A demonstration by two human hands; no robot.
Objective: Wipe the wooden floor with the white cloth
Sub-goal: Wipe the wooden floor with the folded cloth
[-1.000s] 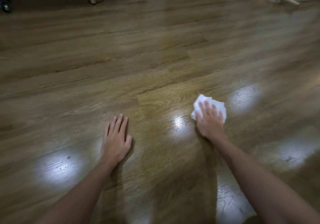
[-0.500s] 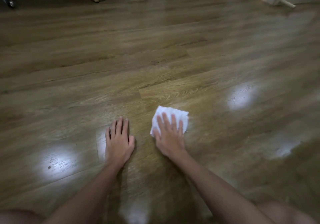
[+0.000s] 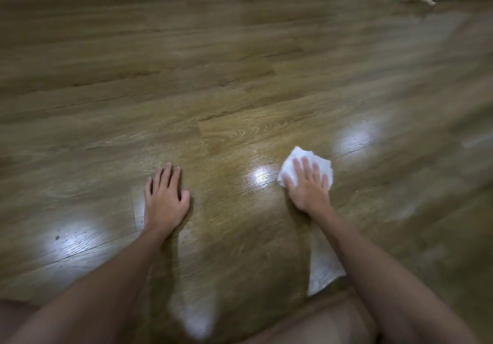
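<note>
So the right hand (image 3: 309, 189) is swinging back out to the right w/ the white cloth (image 3: 306, 166) under it. Half a sec ago it was pulled in close beside the left hand (image 3: 164, 199), and a sec ago it was out right again, so that's a full side-to-side pass, in and back out. Means the wiping is def underway, prob mid-stroke, and the patch betw the two hands is getting covered. Can't really say how much of the wooden floor (image 3: 240, 63) is done tho; there's a lot of board farther out that the cloth isn't reaching from here.

Left hand is basically staying where it was, flat on the floor, looks like it's propping the person up.

Fingers: right hand fingers (image 3: 302, 169) are spread and laid flat over the cloth, pressing it down onto the boards, not curled round it or pinching it afaict. Cloth is bunched up a bit, sticking out past the fingertips on the far side and at both edges. A bit blurred, so it's prob moving fast. Left hand fingers (image 3: 166, 175) are stretched out, close together, palm down on bare floor, holding nothing.

Cloth is sitting just right of a bright glare spot (image 3: 260, 175) on the boards, well apart from the left hand. Knees are prob what's showing at the bottom edge, too blurry to be sure.
</note>
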